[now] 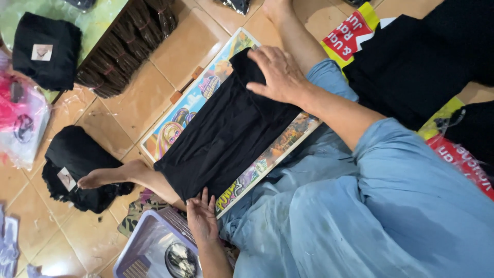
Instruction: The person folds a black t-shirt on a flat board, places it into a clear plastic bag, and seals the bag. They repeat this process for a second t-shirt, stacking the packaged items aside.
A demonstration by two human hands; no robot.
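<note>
So there's one black cloth (226, 134), smooth and folded into a long rectangle, lying flat on a colourful cartoon board (195, 98) that sits across the person's lap on the tiled floor (190, 46). Nearest the camera, one hand (201, 219) rests on the cloth's lower edge with fingers straight and slightly spread, gripping nothing, while the other hand (280, 74) lies palm-down and spread flat on the far end. Further out I count two more folded black bundles (46, 49), each with a small tag.

Soft, even indoor light; faint shadows. Mild glare on the glossy orange tiled floor (193, 46). Black cloth loses detail; edges slightly soft.
</note>
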